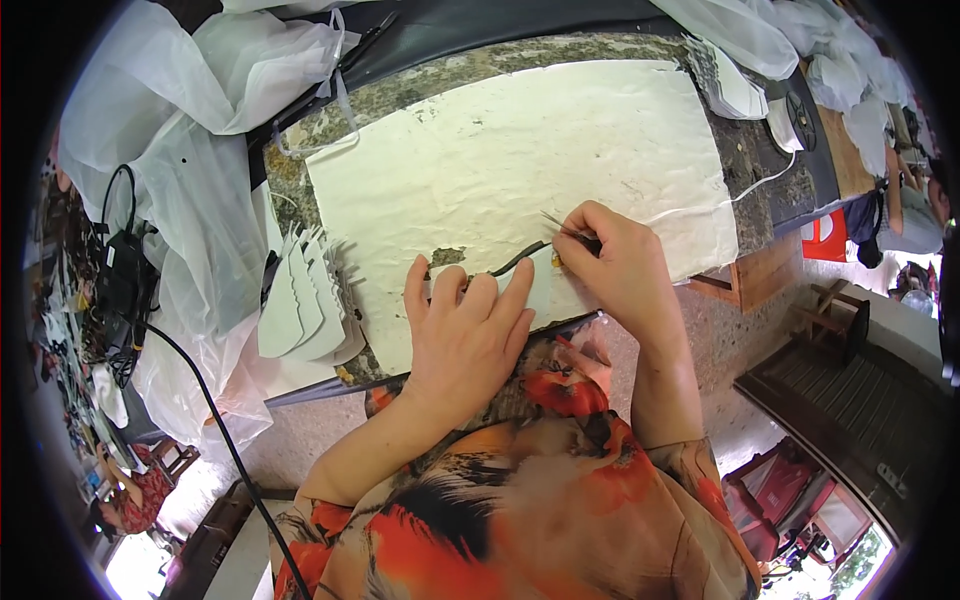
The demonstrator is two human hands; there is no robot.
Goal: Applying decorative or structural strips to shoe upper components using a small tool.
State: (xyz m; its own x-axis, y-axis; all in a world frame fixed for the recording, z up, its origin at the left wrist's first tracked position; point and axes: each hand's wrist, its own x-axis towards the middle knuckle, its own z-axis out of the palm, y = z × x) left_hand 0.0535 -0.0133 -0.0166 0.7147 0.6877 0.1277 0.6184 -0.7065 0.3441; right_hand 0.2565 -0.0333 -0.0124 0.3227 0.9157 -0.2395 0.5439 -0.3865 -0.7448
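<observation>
On the cream paper sheet (520, 150), near its front edge, lies a small pale card (541, 285). A curved black strip (520, 260) runs along the card's far edge. My left hand (463, 330) rests over the card and strip with fingers spread, the fingertips pressing down; it hides part of both. Just right of the strip's end, my right hand (615, 260) has thumb and fingers pinched together. Thin dark strands (551, 219) poke out from this pinch toward the upper left; whether they are hair or bristles I cannot tell.
Stacked white cards with fringed edges (305, 300) stand left of the sheet; similar ones (725, 80) lie far right. Clear plastic bags (200, 190) crowd the left. A black cable (205, 390) hangs at lower left. A white cord (765, 180) crosses the right side.
</observation>
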